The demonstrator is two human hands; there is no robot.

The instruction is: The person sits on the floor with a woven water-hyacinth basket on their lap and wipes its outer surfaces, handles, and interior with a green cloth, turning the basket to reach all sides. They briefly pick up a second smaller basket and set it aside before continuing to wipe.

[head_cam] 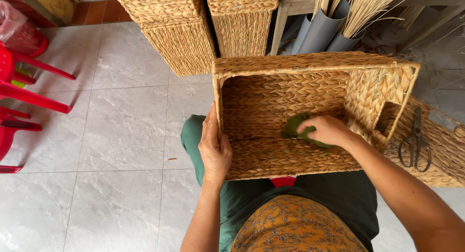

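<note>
A large rectangular basket of plaited straw-coloured fibre (290,92) fills the centre of the frame, lying on its side across the person's lap with its open mouth facing the camera. Its weave runs in herringbone braids, the rim is a thick plaited band, and the short wall at right has a cut-out handle hole.

The left hand (214,148) lies flat against the outside of the basket's left wall, fingers straight and together, thumb along the rim; it presses rather than closes on anything. The right hand (327,130) reaches inside the basket and is clamped on a crumpled green cloth (296,127), pressing it against the inner wall near the back corner. Most of the cloth is hidden under the fingers, so its shape is hard to make out.

At the right edge, dark metal scissors (415,144) lie on another woven basket (443,150), which is partly cut off. At the top of the frame, more stacked woven baskets (179,34) are cropped, beside grey plastic tubes holding pale dry stalks (334,24). Red plastic chairs (19,87) are cut off at the left edge, standing on the grey tiled floor (121,136). A small red thing shows under the basket's lower edge, too hidden to identify.
</note>
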